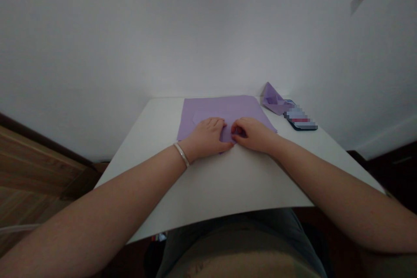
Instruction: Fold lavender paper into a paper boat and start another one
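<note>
A smaller folded piece of purple paper (227,134) lies on top of a larger purple sheet (215,104) on the white table. My left hand (208,139) rests flat across the folded paper, fingers stretched forward and thumb pointing right; a silver bangle circles the wrist. Just to the right, my right hand (253,134) has its fingers curled toward the thumb, closed at the folded paper's right edge. Both palms hide much of the folded paper, so its full shape cannot be made out.
At the table's back right stands a folded purple paper shape (273,99), touching a phone (301,118) with a blurred screen. The white table (234,186) meets a pale wall behind. A wooden panel (39,160) is at the left.
</note>
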The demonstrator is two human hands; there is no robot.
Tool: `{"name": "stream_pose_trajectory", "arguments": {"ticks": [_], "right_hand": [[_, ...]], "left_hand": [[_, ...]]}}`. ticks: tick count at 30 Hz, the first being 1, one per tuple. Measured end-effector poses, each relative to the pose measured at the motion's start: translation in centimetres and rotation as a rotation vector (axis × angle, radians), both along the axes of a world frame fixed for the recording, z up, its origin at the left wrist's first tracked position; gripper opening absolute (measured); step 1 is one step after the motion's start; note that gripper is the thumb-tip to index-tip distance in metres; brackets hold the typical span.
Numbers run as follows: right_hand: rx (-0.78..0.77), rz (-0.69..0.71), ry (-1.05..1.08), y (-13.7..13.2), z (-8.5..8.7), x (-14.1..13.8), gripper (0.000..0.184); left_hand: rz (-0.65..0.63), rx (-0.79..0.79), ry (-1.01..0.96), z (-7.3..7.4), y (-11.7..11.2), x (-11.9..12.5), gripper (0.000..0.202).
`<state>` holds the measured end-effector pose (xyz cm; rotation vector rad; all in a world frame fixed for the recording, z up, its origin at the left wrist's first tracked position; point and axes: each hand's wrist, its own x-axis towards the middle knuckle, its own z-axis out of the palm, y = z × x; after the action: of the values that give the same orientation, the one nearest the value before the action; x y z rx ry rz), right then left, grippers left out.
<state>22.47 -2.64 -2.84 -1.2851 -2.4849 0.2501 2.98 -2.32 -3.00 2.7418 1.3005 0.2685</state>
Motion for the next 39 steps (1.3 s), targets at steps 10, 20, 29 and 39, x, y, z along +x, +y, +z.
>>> {"name": "stream_pose_trajectory", "arguments": {"ticks": [10, 20, 29, 39], "right_hand": [[0.001, -0.014, 0.005, 0.1, -0.1, -0.1, 0.027], [-0.035, -0.01, 0.018, 0.2, -0.3, 0.2, 0.027], [-0.055, -0.027, 0.023, 0.2, -0.2, 0.9, 0.034], [-0.097, -0.005, 0.059, 0.4, 0.3, 1.5, 0.03]], "left_hand": [[-0.053, -0.118, 0.018, 0.5, 0.8, -1.1, 0.078], [-0.109, -0.205, 0.083, 0.6, 1.2, -1.8, 0.09], [-0.084, -0.296, 0.185, 1.6, 0.7, -1.8, 0.098], [-0.13, -0.125, 0.156, 1.8, 0.0, -1.9, 0.093]]}}
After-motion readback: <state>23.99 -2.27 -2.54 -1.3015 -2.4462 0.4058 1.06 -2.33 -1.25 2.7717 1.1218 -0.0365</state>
